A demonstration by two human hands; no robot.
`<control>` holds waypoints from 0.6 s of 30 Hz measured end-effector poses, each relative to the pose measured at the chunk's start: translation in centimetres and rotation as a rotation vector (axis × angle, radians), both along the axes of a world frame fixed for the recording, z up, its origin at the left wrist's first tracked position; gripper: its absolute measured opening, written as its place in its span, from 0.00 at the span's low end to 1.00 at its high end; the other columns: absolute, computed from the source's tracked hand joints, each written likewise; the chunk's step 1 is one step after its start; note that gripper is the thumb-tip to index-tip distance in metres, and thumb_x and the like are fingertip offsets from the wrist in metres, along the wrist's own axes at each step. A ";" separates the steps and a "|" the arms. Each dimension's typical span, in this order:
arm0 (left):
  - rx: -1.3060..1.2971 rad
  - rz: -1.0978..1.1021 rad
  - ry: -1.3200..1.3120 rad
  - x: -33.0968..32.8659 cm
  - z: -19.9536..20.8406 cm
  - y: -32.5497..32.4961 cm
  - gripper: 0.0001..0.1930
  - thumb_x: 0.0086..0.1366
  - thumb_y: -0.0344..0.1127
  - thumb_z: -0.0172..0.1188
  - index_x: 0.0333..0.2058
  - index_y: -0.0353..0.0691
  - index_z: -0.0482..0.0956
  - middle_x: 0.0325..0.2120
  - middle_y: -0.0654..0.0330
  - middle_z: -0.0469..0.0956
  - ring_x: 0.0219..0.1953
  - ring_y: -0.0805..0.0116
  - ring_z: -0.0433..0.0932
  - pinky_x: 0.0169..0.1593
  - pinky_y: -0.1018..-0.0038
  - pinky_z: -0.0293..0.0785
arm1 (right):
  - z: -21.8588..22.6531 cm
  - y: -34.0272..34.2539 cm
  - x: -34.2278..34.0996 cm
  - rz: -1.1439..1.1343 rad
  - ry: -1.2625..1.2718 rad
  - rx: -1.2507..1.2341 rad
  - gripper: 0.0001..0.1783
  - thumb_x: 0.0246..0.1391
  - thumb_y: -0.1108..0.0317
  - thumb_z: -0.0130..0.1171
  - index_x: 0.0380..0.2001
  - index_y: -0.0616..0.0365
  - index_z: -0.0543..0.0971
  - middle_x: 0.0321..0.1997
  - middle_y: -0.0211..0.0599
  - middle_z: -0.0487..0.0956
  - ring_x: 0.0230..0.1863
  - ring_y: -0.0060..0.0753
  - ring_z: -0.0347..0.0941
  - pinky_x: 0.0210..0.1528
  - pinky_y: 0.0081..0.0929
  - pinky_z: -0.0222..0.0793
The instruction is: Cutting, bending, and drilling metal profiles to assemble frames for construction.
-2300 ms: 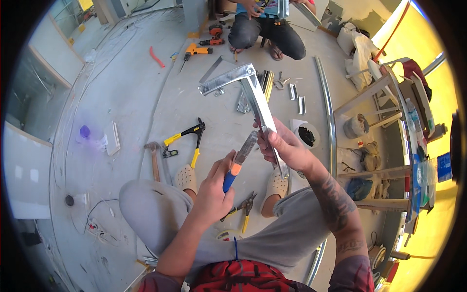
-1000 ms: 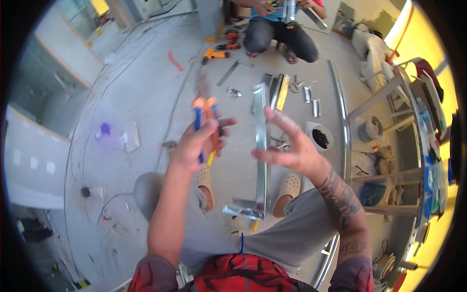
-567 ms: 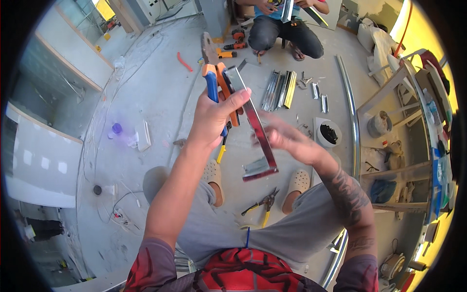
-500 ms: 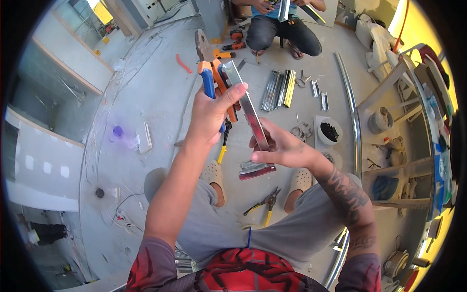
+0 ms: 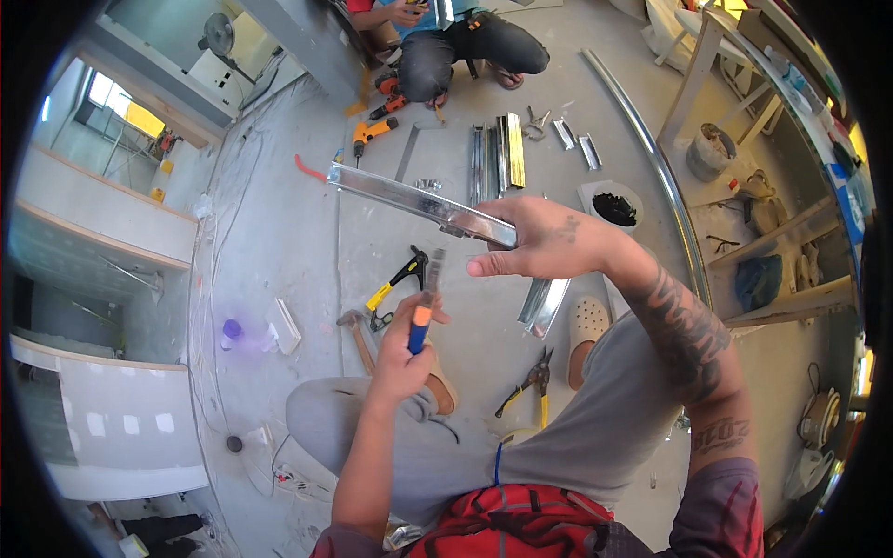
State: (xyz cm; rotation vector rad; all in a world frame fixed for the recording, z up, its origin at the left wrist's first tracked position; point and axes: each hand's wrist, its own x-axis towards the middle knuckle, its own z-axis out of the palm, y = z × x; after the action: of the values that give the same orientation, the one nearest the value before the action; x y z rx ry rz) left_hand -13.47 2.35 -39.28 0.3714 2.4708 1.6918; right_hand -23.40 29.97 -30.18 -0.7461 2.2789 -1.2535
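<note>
My right hand [image 5: 567, 237] grips one end of a shiny metal channel [image 5: 409, 203], which points left and slightly away from me. Its thumb is stretched out below the channel, and its other fingers are hidden behind the metal. Lower and to the left, my left hand [image 5: 405, 358] is closed around tin snips [image 5: 420, 330] with blue and orange handles. Their blade end is blurred and points up toward the channel, apart from it. Beneath my right hand, short metal channel pieces [image 5: 544, 305] lie on the floor, partly hidden.
Yellow-handled snips [image 5: 528, 386] lie between my feet; a yellow-and-black clamp tool [image 5: 400, 279] and a hammer [image 5: 358, 337] are left of them. Ahead are stacked channels [image 5: 498, 153], an orange drill [image 5: 374, 133] and a crouching person [image 5: 460, 51]. Right stand a white bucket [image 5: 614, 206] and wooden shelving [image 5: 772, 246].
The snips have come down toward me, away from the channel. The channel has swung to point left, still in my right hand. My view has shifted too.
</note>
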 end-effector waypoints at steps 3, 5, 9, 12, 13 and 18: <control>-0.110 -0.019 0.191 -0.6 1.3 1.3 0.20 0.49 0.17 0.46 0.41 0.35 0.78 0.54 0.50 0.72 0.52 0.54 0.76 0.54 0.67 0.72 | -0.2 -0.4 0.1 0.023 0.025 -0.049 0.42 0.54 0.37 0.66 0.58 0.63 0.75 0.32 0.46 0.81 0.38 0.43 0.79 0.43 0.37 0.72; -0.127 -0.008 0.241 -0.6 1.6 1.4 0.20 0.49 0.17 0.46 0.42 0.35 0.77 0.53 0.50 0.72 0.52 0.53 0.76 0.54 0.66 0.72 | -0.5 -0.7 0.1 0.034 0.036 -0.126 0.43 0.53 0.35 0.66 0.57 0.62 0.76 0.31 0.46 0.81 0.36 0.43 0.79 0.43 0.37 0.72; -0.137 -0.016 0.247 -0.9 2.2 1.9 0.22 0.51 0.18 0.46 0.45 0.33 0.77 0.53 0.49 0.71 0.50 0.53 0.76 0.52 0.66 0.73 | -1.2 -1.0 0.1 0.061 0.076 -0.126 0.41 0.54 0.34 0.65 0.55 0.62 0.78 0.28 0.45 0.80 0.33 0.40 0.78 0.40 0.37 0.72; -0.144 -0.026 0.251 -0.7 1.8 2.1 0.23 0.51 0.17 0.46 0.48 0.32 0.76 0.51 0.49 0.71 0.47 0.55 0.76 0.49 0.66 0.74 | -1.0 -1.0 0.2 0.068 0.068 -0.112 0.42 0.54 0.32 0.62 0.54 0.61 0.80 0.25 0.45 0.79 0.30 0.39 0.78 0.38 0.36 0.73; -0.135 -0.019 0.241 -0.7 1.7 2.1 0.24 0.51 0.17 0.46 0.50 0.31 0.75 0.50 0.49 0.71 0.45 0.55 0.76 0.48 0.66 0.74 | -0.8 -0.9 0.2 0.068 0.071 -0.091 0.43 0.54 0.30 0.61 0.53 0.61 0.80 0.24 0.45 0.79 0.29 0.39 0.78 0.36 0.36 0.73; -0.148 -0.015 0.275 -0.7 1.6 2.3 0.25 0.51 0.16 0.46 0.50 0.31 0.74 0.48 0.50 0.71 0.42 0.57 0.76 0.46 0.67 0.74 | -0.8 -1.0 0.3 0.067 0.070 -0.071 0.43 0.54 0.29 0.60 0.52 0.62 0.81 0.23 0.44 0.78 0.28 0.39 0.77 0.35 0.36 0.73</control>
State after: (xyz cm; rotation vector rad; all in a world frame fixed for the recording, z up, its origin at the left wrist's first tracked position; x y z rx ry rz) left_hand -14.13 4.64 -37.72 0.6418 2.7552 1.5303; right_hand -23.15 28.97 -30.95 -0.8979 2.2543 -1.3026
